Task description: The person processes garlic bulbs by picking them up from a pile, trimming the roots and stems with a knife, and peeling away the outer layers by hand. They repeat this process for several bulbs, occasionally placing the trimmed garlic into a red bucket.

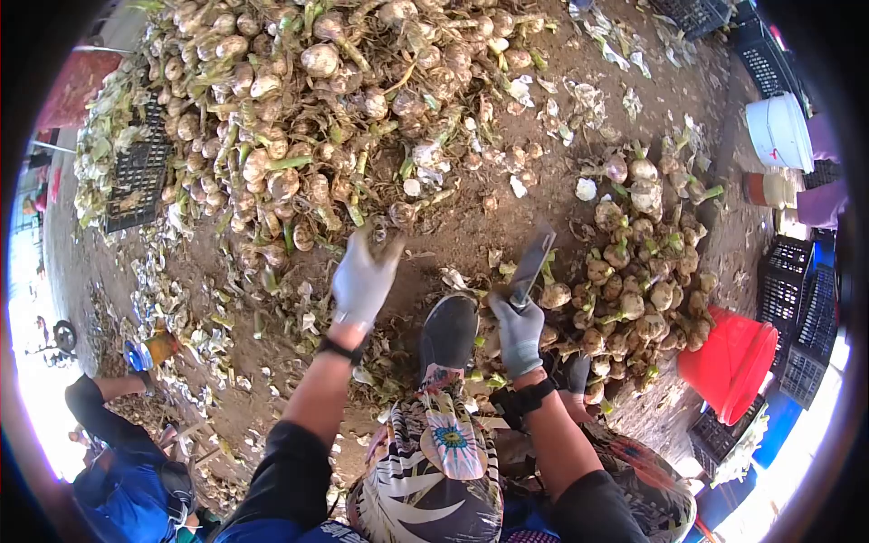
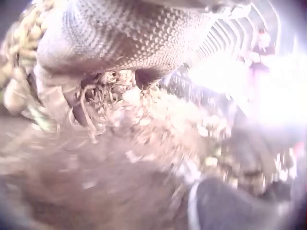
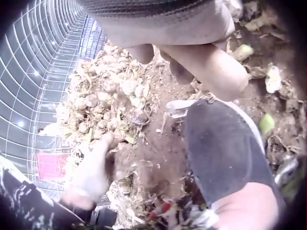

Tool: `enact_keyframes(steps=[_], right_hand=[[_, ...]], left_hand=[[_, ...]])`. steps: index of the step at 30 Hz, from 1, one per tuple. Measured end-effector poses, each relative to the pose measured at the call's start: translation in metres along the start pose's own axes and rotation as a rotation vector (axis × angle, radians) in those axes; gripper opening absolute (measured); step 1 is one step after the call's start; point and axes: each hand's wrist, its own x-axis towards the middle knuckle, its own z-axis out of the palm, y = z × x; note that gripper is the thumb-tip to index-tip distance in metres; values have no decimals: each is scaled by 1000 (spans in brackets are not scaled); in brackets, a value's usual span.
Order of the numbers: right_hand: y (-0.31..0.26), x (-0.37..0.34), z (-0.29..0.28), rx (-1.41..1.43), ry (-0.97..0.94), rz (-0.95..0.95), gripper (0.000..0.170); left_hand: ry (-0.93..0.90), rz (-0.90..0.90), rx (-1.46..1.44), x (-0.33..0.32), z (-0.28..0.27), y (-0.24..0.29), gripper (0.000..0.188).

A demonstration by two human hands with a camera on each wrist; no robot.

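My left hand (image 1: 364,282), in a pale knit glove, reaches toward the near edge of a large heap of garlic bulbs (image 1: 319,60) with long stalks. Its fingers are parted from the thumb, with nothing between them. Gloved fingers (image 2: 53,100) also show in the left wrist view, blurred. My right hand (image 1: 519,330), gloved too, grips a knife (image 1: 532,262) with a broad flat blade pointing up and away. Beside it on the right lies a smaller pile of trimmed garlic bulbs (image 1: 634,290). In the right wrist view the right hand (image 3: 192,52) covers the knife.
My dark shoe (image 1: 449,335) stands between the hands. Peelings and cut stalks litter the dirt floor. At the right are a red bucket (image 1: 729,362), a white bucket (image 1: 778,131) and black crates (image 1: 786,281). Another person (image 1: 127,471) sits at the lower left.
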Motion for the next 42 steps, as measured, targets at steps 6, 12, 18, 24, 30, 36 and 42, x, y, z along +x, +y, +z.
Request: enact_keyframes(steps=[6,12,18,24,30,36,42], right_hand=[[-71,6,4,-40,-9,-124,15],[-95,29,15,88,-245,151,25],[-90,4,33,119,-316,-43,34],[-118,-13,16,-1135,-332,-690,23],[-107,-14,17,-1364,-294,-728,17],[-104,-12,13,-1350,-293,-576,15],[-72,14,-26,-1245,-222,-267,23]], left_hand=[[-109,164,-14,34,40,51,45],[-293,668,-121,-21,39,68,51],[-630,-113,-1158,-40,28,66,58],[-609,174,-847,-37,52,2,59],[-609,106,-1045,-48,43,1,62],[-681,-7,-1097,-38,24,11,75],[-798,259,-706,-35,-9,69,62]])
